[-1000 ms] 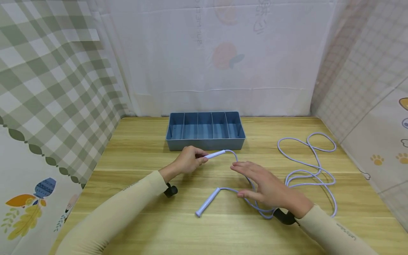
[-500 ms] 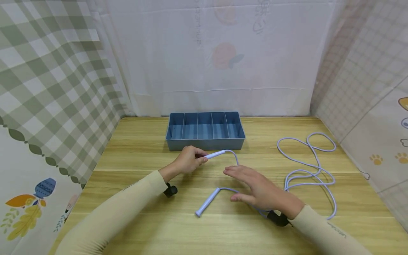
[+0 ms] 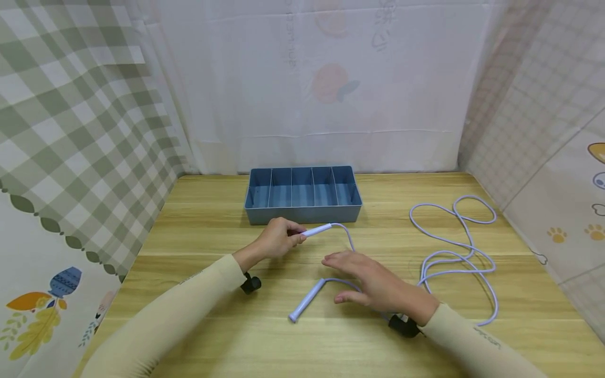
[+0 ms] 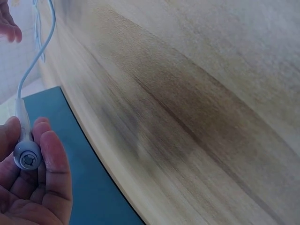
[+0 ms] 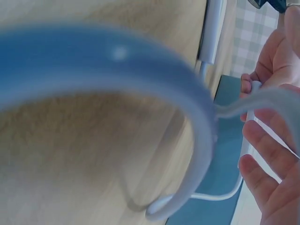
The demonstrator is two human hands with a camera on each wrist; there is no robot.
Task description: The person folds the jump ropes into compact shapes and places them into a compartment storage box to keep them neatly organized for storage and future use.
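Observation:
A pale lilac skipping rope (image 3: pixel 452 247) lies in loose loops on the wooden table (image 3: pixel 198 231). My left hand (image 3: pixel 294 237) grips one of its white handles (image 3: pixel 317 229) a little above the table, in front of the blue tray. The left wrist view shows the handle's end cap (image 4: pixel 27 158) pinched between fingers and thumb. The other handle (image 3: pixel 307 300) lies flat near the table's middle. My right hand (image 3: pixel 359 281) hovers open, palm down, just right of that handle and over the rope. The right wrist view shows a blurred rope bend (image 5: pixel 140 61) close to the lens.
A blue tray (image 3: pixel 302 214) with several narrow compartments stands at the back centre. Cloth screens close off the left, back and right sides. Most of the rope's loops fill the right part of the table. Black wrist camera mounts (image 3: pixel 250 284) sit under both sleeves.
My right hand has slid left and a little nearer, from over the rope bend toward the lying handle. The left hand and its handle have stayed put.

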